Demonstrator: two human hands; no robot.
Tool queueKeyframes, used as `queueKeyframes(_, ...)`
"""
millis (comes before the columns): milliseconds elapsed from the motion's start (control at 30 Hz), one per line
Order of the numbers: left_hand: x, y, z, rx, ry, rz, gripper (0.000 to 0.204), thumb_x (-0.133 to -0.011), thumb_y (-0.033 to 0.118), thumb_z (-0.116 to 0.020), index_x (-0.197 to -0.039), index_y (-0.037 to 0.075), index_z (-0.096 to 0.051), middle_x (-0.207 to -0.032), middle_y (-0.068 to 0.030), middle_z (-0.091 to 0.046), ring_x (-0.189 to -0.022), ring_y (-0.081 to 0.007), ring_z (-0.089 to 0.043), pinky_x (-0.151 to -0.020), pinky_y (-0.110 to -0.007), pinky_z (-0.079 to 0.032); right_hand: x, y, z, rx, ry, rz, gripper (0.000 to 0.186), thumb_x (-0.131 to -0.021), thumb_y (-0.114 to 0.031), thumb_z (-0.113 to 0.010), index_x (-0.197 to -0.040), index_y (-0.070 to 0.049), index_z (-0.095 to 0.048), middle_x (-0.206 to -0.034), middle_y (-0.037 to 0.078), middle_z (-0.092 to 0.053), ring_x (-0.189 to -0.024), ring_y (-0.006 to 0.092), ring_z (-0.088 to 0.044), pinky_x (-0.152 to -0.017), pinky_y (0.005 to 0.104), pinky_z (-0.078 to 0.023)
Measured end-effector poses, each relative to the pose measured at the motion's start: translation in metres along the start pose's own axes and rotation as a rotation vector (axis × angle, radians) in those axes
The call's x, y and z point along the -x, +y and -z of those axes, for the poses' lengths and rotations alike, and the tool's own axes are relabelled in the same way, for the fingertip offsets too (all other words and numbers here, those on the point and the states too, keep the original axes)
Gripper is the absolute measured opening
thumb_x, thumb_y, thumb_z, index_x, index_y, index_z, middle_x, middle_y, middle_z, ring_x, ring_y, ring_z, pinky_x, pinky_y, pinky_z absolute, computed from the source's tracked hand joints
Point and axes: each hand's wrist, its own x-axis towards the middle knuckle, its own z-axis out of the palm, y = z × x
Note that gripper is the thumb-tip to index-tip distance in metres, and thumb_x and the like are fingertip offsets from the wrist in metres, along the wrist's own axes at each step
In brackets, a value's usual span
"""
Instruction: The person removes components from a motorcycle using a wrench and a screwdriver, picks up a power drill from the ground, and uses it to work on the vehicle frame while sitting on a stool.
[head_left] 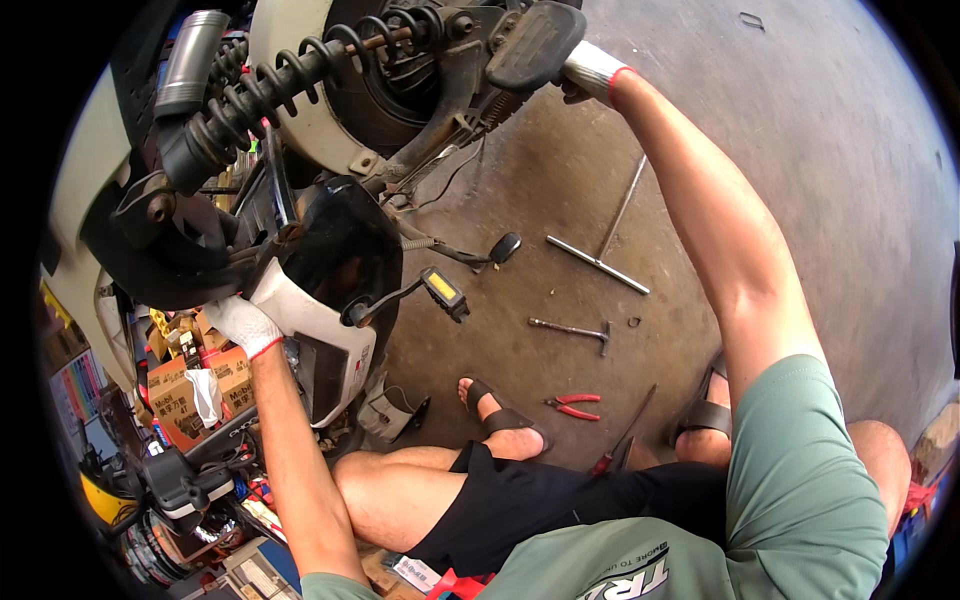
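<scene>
1. While the white-gloved left hand meets the white-and-black plastic panel below the black coil spring, I cannot tell its grip
2. The white-gloved right hand is at the flat black footrest, finger closure hidden

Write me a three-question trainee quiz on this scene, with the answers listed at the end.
1. True or false: the left hand wears a white knitted glove with a red-edged cuff.
2. Which lies closest to the left foot, in its dark strapped sandal?
A) the long silver T-shaped metal tool
B) the pliers with red handles
C) the small dark bent piece at the upper right
3. Which hand is right beside the dark, rounded pad at the top of the picture?

Key: 1. True. 2. B. 3. The right hand.
</scene>
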Motion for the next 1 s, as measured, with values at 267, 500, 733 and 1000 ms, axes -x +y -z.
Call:
queueKeyframes(267, -0.003, 0.001, -0.002, 0.047, 0.016, 0.029, 0.034, -0.092, 0.009, -0.044, -0.113, -0.016, -0.052, -0.115, -0.0216, -0.061, -0.098, -0.0259, -0.062, -0.09, -0.035, -0.05, -0.005, 0.0, -0.008, 0.039, 0.04, 0.277, 0.029, -0.084, -0.029, -0.063, -0.103, -0.007, -0.067, -0.09, 0.004, -0.067, -0.074, 0.0137, -0.058, -0.068, 0.0296, -0.05)
queueKeyframes(500, -0.008, -0.002, 0.007, 0.047, -0.07, -0.043, 0.032, -0.092, 0.008, -0.042, -0.113, -0.014, -0.051, -0.115, -0.0235, -0.061, -0.1, -0.0287, -0.062, -0.092, -0.037, -0.051, 0.001, -0.009, 0.005, 0.058, -0.096, -0.06, 0.027, -0.082, -0.035, -0.064, -0.097, -0.012, -0.066, -0.074, -0.002, -0.055, -0.068, 0.0113, -0.052, -0.068, 0.0309, -0.05)
queueKeyframes(733, -0.007, -0.007, 0.01, -0.107, 0.051, -0.09, 0.03, -0.094, 0.007, -0.044, -0.115, -0.011, -0.053, -0.119, -0.0187, -0.059, -0.103, -0.0251, -0.058, -0.093, -0.035, -0.047, 0.018, -0.024, -0.016, 0.133, -0.035, 0.175, 0.028, -0.083, -0.038, -0.062, -0.099, -0.015, -0.065, -0.077, -0.003, -0.054, -0.068, 0.0108, -0.05, -0.069, 0.0351, -0.051)
queueKeyframes(1000, -0.006, -0.011, 0.01, -0.182, 0.009, -0.078, 0.03, -0.094, 0.007, -0.044, -0.116, -0.011, -0.054, -0.115, -0.0194, -0.061, -0.101, -0.0255, -0.059, -0.091, -0.035, -0.047, 0.003, -0.015, 0.01, 0.052, -0.113, -0.026, 0.021, -0.09, -0.031, -0.061, -0.103, -0.015, -0.065, -0.083, -0.006, -0.06, -0.07, 0.0078, -0.056, -0.071, 0.0332, -0.054)
